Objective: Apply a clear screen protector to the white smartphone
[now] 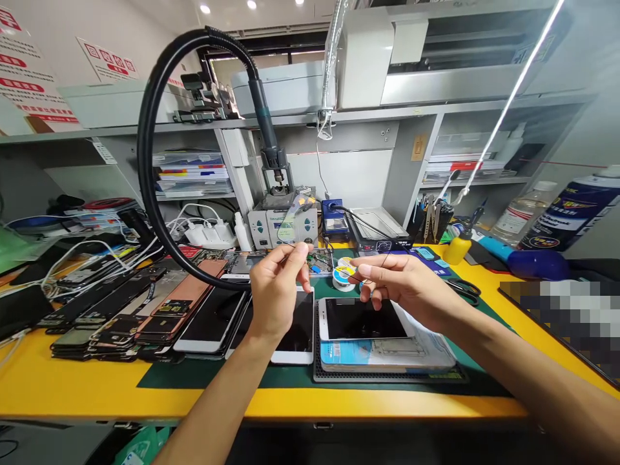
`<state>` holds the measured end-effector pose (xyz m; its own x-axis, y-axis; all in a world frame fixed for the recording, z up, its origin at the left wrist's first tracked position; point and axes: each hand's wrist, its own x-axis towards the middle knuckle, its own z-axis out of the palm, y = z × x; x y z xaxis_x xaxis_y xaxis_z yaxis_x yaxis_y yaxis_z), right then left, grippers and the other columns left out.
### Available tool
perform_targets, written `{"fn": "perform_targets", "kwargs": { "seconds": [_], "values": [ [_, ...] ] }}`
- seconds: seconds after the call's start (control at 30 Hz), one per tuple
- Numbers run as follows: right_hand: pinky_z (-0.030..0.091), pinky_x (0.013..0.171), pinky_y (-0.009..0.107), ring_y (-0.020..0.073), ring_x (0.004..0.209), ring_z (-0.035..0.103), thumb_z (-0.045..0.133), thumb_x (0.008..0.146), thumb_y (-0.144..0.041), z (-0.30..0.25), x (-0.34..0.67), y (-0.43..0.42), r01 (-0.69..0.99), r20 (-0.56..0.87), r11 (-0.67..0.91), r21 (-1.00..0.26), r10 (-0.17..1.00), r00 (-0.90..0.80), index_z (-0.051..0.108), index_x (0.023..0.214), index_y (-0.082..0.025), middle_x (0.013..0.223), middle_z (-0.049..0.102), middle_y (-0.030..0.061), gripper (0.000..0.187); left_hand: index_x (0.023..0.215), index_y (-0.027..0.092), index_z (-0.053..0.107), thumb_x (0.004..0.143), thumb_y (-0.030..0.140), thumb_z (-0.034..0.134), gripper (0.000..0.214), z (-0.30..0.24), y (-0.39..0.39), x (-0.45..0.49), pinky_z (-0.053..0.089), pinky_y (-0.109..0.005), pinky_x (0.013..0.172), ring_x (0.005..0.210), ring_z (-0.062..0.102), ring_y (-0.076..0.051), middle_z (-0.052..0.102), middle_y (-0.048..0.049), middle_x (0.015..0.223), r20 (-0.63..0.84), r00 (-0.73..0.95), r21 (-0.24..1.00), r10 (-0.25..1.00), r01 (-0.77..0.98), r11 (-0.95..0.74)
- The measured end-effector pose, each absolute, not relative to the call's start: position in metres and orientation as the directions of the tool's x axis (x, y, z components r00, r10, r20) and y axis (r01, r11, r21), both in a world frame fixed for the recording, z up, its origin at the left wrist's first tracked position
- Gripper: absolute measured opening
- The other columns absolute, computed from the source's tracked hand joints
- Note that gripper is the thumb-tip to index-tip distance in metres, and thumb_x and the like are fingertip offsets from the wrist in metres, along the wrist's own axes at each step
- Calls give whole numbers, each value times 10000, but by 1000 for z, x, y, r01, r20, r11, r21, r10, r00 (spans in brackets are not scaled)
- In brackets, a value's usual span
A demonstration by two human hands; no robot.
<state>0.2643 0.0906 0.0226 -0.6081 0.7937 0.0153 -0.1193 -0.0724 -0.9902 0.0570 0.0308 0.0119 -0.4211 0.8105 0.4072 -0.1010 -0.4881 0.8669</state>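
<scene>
My left hand (277, 290) and my right hand (392, 284) hang above a green work mat (232, 378), fingers pinched. A thin dark wire (372, 276) runs from my right fingertips, and a similar strand seems to reach my left fingers. Just beyond my hands lie a small circuit board (318, 261) and a spool of solder wire (345, 274). Under my right hand, a white smartphone with a black screen (364, 319) rests on a blue printed pad (349, 354). Below my left hand is another white phone (296, 326), partly hidden by that hand.
Opened phones and phone parts (135, 316) crowd the yellow workbench (97, 387) on the left. A black gooseneck arm (145, 148) curves above them. A hot-air rework station (283, 226) stands behind my hands, with scissors (464, 290) and a spray can (564, 210) to the right.
</scene>
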Motion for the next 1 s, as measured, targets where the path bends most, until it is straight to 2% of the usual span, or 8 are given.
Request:
{"fn": "perform_targets", "kwargs": {
  "seconds": [0.23, 0.37, 0.47, 0.7, 0.77, 0.87, 0.93, 1.0],
  "values": [
    [537, 581, 223, 140, 717, 704, 848, 831, -442, 30, 273, 95, -78, 3, -62, -995, 763, -646, 823, 975, -155, 959, 772, 89, 322, 900, 183, 800, 957, 344, 678, 210, 12, 31, 53, 477, -205, 467, 524, 537, -88, 570, 27, 638, 478, -425, 839, 769, -36, -542],
    [538, 586, 208, 135, 732, 709, 886, 795, -391, 33, 277, 102, -134, 80, 1, -991, 807, -585, 816, 898, -153, 916, 771, 77, 268, 904, 183, 808, 952, 338, 677, 208, 12, 32, 51, 476, -208, 445, 524, 546, -88, 580, 20, 681, 490, -430, 830, 759, -38, -557],
    [540, 568, 211, 132, 696, 707, 929, 737, -303, 34, 280, 110, -192, 107, 4, -981, 840, -531, 813, 942, -159, 865, 766, 60, 276, 920, 182, 813, 945, 348, 682, 213, 11, 31, 51, 476, -209, 440, 525, 548, -87, 586, 16, 698, 472, -416, 842, 777, -48, -538],
    [558, 545, 244, 140, 590, 679, 936, 679, -182, 32, 282, 123, -231, 145, 46, -972, 890, -432, 762, 1112, -139, 718, 737, 33, 469, 900, 151, 803, 886, 301, 722, 171, 6, 36, 46, 484, -215, 454, 548, 555, -95, 619, 1, 705, 483, -356, 855, 800, -3, -518],
    [571, 559, 258, 147, 586, 678, 918, 694, -167, 32, 285, 125, -215, 163, 69, -974, 876, -454, 740, 1185, -135, 701, 736, 34, 523, 972, 144, 787, 842, 293, 760, 200, 8, 38, 41, 484, -211, 451, 555, 556, -99, 632, 3, 708, 453, -362, 870, 814, -20, -493],
    [591, 578, 273, 155, 595, 690, 880, 718, -140, 29, 293, 127, -212, 134, 32, -977, 863, -486, 722, 1226, -126, 744, 748, 44, 532, 1091, 121, 751, 787, 297, 807, 355, 11, 35, 29, 498, -223, 445, 598, 586, -120, 688, -29, 795, 382, -312, 905, 870, -65, -421],
    [600, 576, 277, 161, 603, 699, 851, 729, -116, 25, 300, 130, -205, 82, -26, -978, 860, -503, 716, 1224, -115, 772, 750, 53, 513, 1170, 113, 719, 764, 294, 832, 458, 13, 29, 20, 523, -232, 464, 670, 623, -144, 725, -65, 893, 268, -198, 953, 943, -92, -290],
    [607, 573, 278, 165, 609, 703, 820, 753, -101, 20, 306, 132, -168, 8, -99, -981, 841, -540, 711, 1222, -102, 776, 746, 65, 482, 1259, 119, 670, 777, 317, 839, 548, 15, 23, 11, 561, -239, 505, 727, 649, -159, 754, -97, 976, 149, -96, 988, 984, -31, -153]
  ]
}}
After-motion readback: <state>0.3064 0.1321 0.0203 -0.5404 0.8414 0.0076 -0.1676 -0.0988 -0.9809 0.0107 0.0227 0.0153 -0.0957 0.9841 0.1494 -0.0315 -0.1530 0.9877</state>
